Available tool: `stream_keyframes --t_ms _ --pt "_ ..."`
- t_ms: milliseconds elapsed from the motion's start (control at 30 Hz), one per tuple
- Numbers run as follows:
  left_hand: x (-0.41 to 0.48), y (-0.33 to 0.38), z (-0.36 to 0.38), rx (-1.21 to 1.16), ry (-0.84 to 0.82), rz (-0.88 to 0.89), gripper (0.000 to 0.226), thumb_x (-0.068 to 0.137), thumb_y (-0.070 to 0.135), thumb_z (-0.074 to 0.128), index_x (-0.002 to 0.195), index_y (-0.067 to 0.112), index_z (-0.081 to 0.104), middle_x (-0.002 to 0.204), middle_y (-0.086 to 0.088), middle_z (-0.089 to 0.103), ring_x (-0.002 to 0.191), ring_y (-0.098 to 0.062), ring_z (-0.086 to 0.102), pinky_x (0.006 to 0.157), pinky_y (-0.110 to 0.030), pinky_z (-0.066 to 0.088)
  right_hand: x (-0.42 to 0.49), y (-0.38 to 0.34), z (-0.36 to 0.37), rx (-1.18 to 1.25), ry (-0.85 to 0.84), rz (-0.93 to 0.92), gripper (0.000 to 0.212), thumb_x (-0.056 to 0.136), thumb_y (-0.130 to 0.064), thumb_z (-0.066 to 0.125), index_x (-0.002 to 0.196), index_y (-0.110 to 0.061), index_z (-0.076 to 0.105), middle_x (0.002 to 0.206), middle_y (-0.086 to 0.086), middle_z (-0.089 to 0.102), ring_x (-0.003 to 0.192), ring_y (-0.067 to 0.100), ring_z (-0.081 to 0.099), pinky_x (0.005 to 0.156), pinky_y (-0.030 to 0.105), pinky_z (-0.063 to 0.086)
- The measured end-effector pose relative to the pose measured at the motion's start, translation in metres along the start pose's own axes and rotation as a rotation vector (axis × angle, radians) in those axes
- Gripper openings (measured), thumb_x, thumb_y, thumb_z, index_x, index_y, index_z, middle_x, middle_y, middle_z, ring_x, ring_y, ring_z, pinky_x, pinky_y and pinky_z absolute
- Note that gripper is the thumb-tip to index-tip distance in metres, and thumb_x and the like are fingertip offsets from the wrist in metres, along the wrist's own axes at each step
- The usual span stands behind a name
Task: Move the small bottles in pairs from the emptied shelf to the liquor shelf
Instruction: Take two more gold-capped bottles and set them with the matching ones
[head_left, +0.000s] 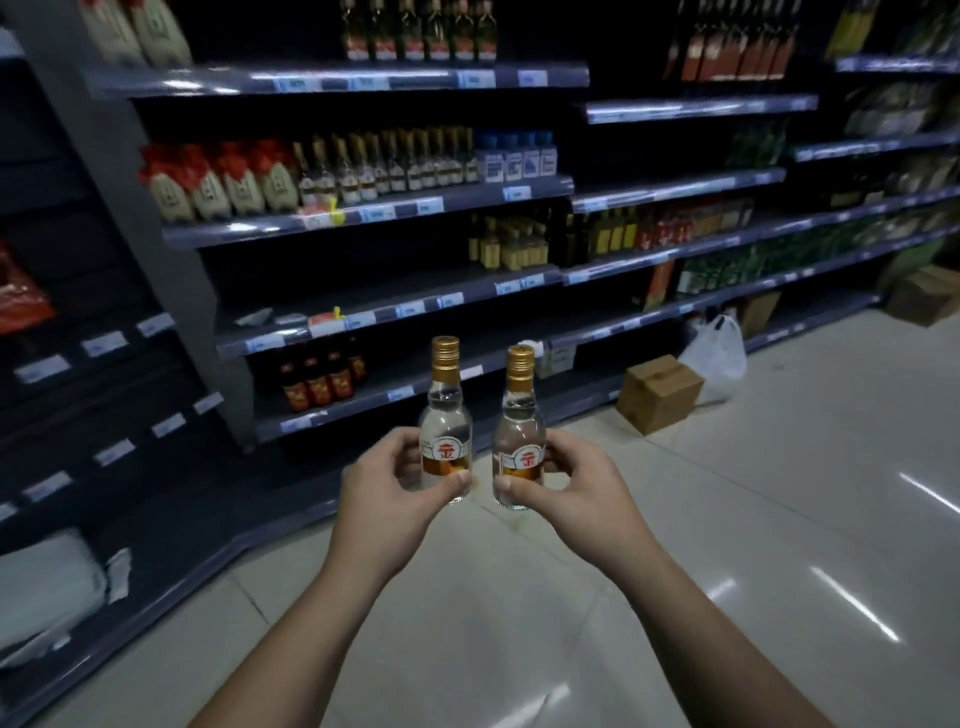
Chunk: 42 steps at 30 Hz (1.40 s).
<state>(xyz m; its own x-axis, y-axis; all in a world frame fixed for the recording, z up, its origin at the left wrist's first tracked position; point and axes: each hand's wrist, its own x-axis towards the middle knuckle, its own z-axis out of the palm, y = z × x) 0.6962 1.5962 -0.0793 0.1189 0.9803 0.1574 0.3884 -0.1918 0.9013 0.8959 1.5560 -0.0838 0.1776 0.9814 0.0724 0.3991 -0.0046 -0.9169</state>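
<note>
Head view: two small gold-capped bottles are held upright — one (445, 421) by the left hand (387, 488), one (518, 431) by the right hand (566, 483) — before the liquor shelf (374, 210).

No legible text on any label.

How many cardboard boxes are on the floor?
2. One cardboard box beside the white bag, another box at far right. More may be hidden.

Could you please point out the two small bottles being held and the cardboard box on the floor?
Left bottle (445, 415), head view, clear shoulder.
Right bottle (519, 423), head view, clear shoulder.
Cardboard box (658, 392), head view, front face.
</note>
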Motion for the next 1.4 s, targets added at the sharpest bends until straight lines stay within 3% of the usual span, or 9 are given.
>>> stream_keyframes --t_ms 133,300,600,767,867,1000,1200,1333,1400 --pt "0.104 0.015 0.032 -0.02 0.044 -0.003 0.036 0.074 0.024 0.088 0.104 0.032 0.07 0.096 0.014 0.076 0.09 0.007 0.068 0.077 -0.014 0.05 0.111 0.002 -0.029 0.021 -0.042 -0.029 0.033 0.08 -0.031 0.085 0.109 -0.037 0.07 0.102 -0.019 0.075 0.097 -0.008 0.066 0.082 0.016 0.05" --pt "0.22 0.015 0.054 -0.01 0.08 -0.005 0.034 0.076 0.023 0.087 0.101 0.034 0.067 0.093 0.015 0.074 0.087 0.012 0.065 0.068 -0.002 0.048 0.241 0.006 -0.042 0.04 -0.09 -0.049 0.035 0.081 -0.031 0.085 0.113 -0.033 0.07 0.103 -0.014 0.077 0.096 0.001 0.072 0.088 0.03 0.058" --pt "0.451 -0.029 0.055 -0.008 0.125 0.015 0.036 0.075 0.025 0.087 0.106 0.031 0.069 0.095 0.015 0.075 0.088 0.01 0.067 0.074 -0.009 0.051 0.474 0.005 -0.005 0.022 -0.121 -0.125 0.031 0.082 -0.025 0.085 0.111 -0.028 0.072 0.098 -0.01 0.078 0.092 0.002 0.072 0.083 0.024 0.057" --pt "0.564 -0.038 0.042 0.026 0.196 0.014 0.032 0.076 0.029 0.087 0.102 0.03 0.069 0.093 0.014 0.075 0.088 0.005 0.068 0.077 -0.014 0.049 0.59 -0.005 0.013 0.048 -0.159 -0.114 0.032 0.082 -0.025 0.086 0.111 -0.027 0.072 0.1 -0.008 0.079 0.093 0.004 0.074 0.091 0.036 0.061" --pt "0.622 -0.044 0.039 0.039 0.216 -0.005 0.031 0.075 0.03 0.087 0.102 0.03 0.07 0.093 0.011 0.076 0.087 0.002 0.069 0.077 -0.019 0.053 0.651 -0.006 0.022 0.023 -0.166 -0.131 0.033 0.081 -0.032 0.085 0.111 -0.03 0.071 0.101 -0.01 0.078 0.095 0.002 0.072 0.088 0.03 0.059" --pt "0.693 -0.06 0.042 0.059 0.26 -0.044 0.03 0.076 0.026 0.087 0.1 0.027 0.068 0.086 0.013 0.071 0.079 0.014 0.063 0.066 -0.005 0.048 0.732 -0.004 0.034 0.04 -0.214 -0.166 0.033 0.083 -0.027 0.085 0.113 -0.025 0.071 0.099 -0.008 0.078 0.09 0.001 0.071 0.075 0.012 0.053" --pt "0.79 -0.086 0.05 0.078 0.358 -0.098 0.044 0.075 0.032 0.088 0.113 0.021 0.068 0.102 0.011 0.074 0.095 0.005 0.067 0.083 -0.012 0.054 0.85 0.005 0.056 0.078 -0.303 -0.206 0.038 0.083 -0.025 0.085 0.118 -0.025 0.071 0.102 -0.011 0.078 0.092 -0.002 0.072 0.079 0.014 0.053" --pt "0.839 -0.087 0.054 0.087 0.413 -0.123 0.038 0.078 0.023 0.087 0.111 0.018 0.068 0.096 0.015 0.072 0.084 0.018 0.064 0.069 0.001 0.046 0.917 0.006 0.066 0.088 -0.354 -0.233 0.032 0.082 -0.025 0.085 0.111 -0.029 0.072 0.1 -0.015 0.078 0.094 -0.004 0.071 0.081 0.011 0.052" --pt "0.859 -0.09 0.056 0.051 0.434 -0.129 0.037 0.079 0.018 0.086 0.111 0.019 0.067 0.094 0.015 0.073 0.083 0.017 0.066 0.07 -0.004 0.052 0.943 0.005 0.072 0.096 -0.382 -0.238 0.03 0.083 -0.024 0.085 0.109 -0.03 0.071 0.099 -0.015 0.078 0.093 -0.005 0.07 0.078 0.007 0.051"
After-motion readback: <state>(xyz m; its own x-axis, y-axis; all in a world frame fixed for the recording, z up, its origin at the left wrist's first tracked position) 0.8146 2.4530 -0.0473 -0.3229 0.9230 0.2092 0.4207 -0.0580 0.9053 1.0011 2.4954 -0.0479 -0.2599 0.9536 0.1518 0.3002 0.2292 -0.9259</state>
